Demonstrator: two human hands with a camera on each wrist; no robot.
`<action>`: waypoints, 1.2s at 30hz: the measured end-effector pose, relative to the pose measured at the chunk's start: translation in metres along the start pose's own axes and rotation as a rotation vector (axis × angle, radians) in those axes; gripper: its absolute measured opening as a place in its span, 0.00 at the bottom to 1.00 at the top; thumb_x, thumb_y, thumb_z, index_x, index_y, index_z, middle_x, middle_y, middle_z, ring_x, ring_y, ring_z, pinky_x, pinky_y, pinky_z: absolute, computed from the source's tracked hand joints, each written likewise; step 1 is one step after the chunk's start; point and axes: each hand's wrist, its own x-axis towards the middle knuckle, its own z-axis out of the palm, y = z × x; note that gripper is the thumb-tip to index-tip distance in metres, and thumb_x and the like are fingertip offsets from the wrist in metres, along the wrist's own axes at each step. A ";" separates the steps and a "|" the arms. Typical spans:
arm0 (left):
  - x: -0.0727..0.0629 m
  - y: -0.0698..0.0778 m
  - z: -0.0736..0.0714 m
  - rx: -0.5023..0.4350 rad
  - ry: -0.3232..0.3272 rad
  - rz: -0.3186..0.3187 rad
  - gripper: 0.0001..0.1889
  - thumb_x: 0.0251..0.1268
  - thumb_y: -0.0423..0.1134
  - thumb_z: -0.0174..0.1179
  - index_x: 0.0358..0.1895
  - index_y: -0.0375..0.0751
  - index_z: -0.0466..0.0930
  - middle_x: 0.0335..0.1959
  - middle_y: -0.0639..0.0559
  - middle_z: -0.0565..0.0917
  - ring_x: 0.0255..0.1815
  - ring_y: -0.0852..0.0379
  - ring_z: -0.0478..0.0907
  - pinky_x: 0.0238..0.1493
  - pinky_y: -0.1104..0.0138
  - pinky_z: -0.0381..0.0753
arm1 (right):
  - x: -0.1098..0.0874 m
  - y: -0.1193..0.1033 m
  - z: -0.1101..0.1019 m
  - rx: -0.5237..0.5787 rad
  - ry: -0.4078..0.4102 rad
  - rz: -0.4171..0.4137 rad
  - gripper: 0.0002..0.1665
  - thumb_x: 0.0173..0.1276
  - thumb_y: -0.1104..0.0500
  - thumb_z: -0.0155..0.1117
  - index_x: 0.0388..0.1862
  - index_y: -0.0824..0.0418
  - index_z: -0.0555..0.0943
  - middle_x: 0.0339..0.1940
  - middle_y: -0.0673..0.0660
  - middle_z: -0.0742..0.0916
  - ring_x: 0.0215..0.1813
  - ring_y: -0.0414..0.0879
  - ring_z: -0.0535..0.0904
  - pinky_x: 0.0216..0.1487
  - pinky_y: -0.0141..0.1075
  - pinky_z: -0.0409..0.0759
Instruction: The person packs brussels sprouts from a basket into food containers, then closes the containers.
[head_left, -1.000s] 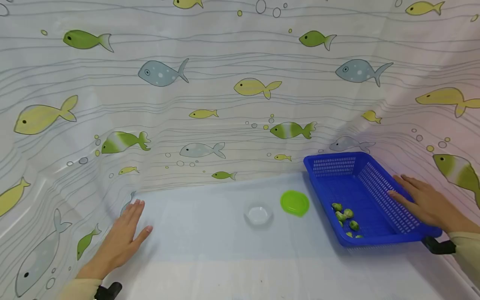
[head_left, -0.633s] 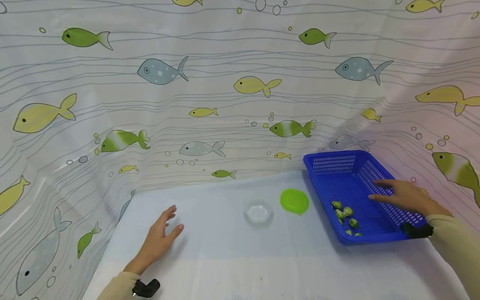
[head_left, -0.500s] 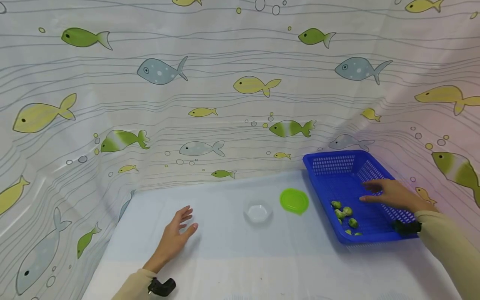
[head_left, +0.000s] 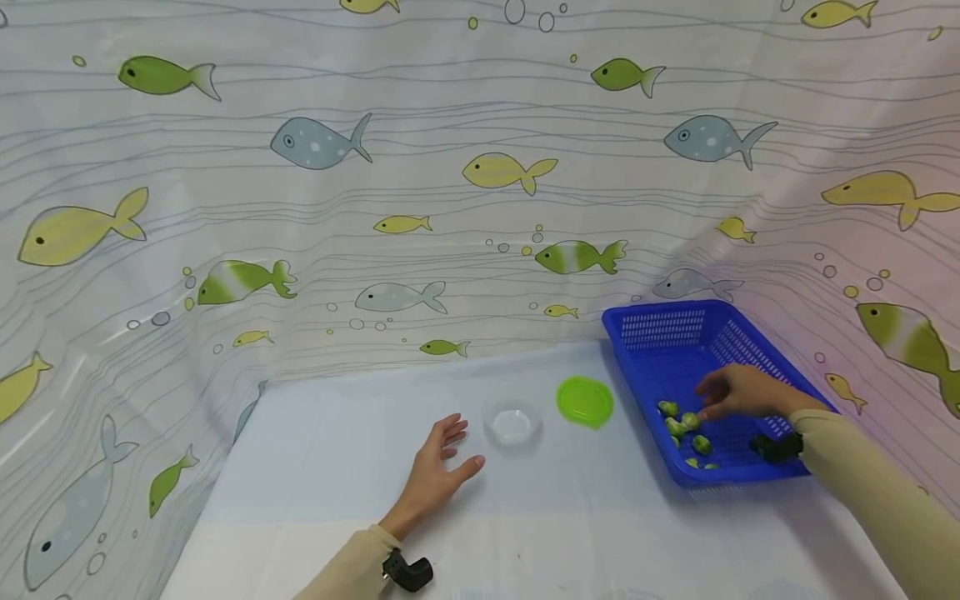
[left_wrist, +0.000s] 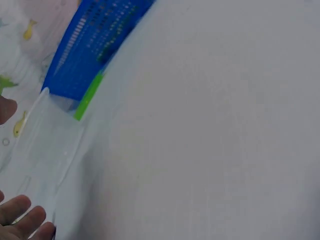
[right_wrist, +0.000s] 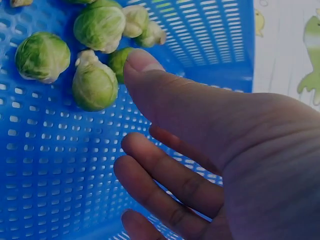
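Observation:
Several Brussels sprouts (right_wrist: 95,87) lie in the blue perforated basket (head_left: 667,333), gathered along its left side. Over them, inside the basket, my right hand (head_left: 746,392) hangs with thumb and fingers apart; in the right wrist view the thumb overlaps one sprout and the palm side holds nothing. My left hand (head_left: 433,477) hovers over the white table with fingers relaxed and thumb spread, just left of a small clear bowl (head_left: 512,427). The left wrist view shows this bowl (left_wrist: 47,140) between its thumb and fingertips, apart from them.
A green lid (head_left: 585,402) lies between the clear bowl and the basket. Behind the table (head_left: 345,442) hangs a fish-patterned curtain (head_left: 420,192), which also lines both sides. Each wrist wears a black camera mount.
My left hand has come from the table's left edge rightward to beside the bowl. My right hand has left the basket's right rim and moved left over the sprouts.

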 end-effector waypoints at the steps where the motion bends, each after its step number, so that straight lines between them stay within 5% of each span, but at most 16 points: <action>1: 0.002 0.000 0.004 0.000 -0.004 0.004 0.43 0.66 0.44 0.74 0.78 0.31 0.62 0.73 0.34 0.77 0.73 0.38 0.77 0.69 0.44 0.78 | 0.001 0.001 0.000 0.001 -0.004 0.001 0.33 0.64 0.51 0.81 0.58 0.74 0.84 0.50 0.66 0.91 0.50 0.55 0.89 0.52 0.55 0.88; 17: 0.023 0.001 0.041 -0.101 -0.013 -0.039 0.57 0.56 0.45 0.80 0.83 0.35 0.53 0.78 0.30 0.68 0.78 0.34 0.69 0.76 0.43 0.71 | 0.014 0.017 0.005 0.036 -0.075 0.068 0.31 0.59 0.56 0.84 0.54 0.74 0.85 0.45 0.61 0.91 0.47 0.51 0.87 0.51 0.51 0.88; 36: 0.038 -0.003 0.053 -0.074 0.039 -0.037 0.62 0.54 0.45 0.81 0.85 0.34 0.47 0.82 0.31 0.63 0.80 0.34 0.66 0.77 0.43 0.71 | 0.019 0.014 0.017 0.030 -0.079 0.056 0.21 0.60 0.54 0.83 0.44 0.66 0.86 0.38 0.54 0.90 0.42 0.47 0.85 0.46 0.48 0.86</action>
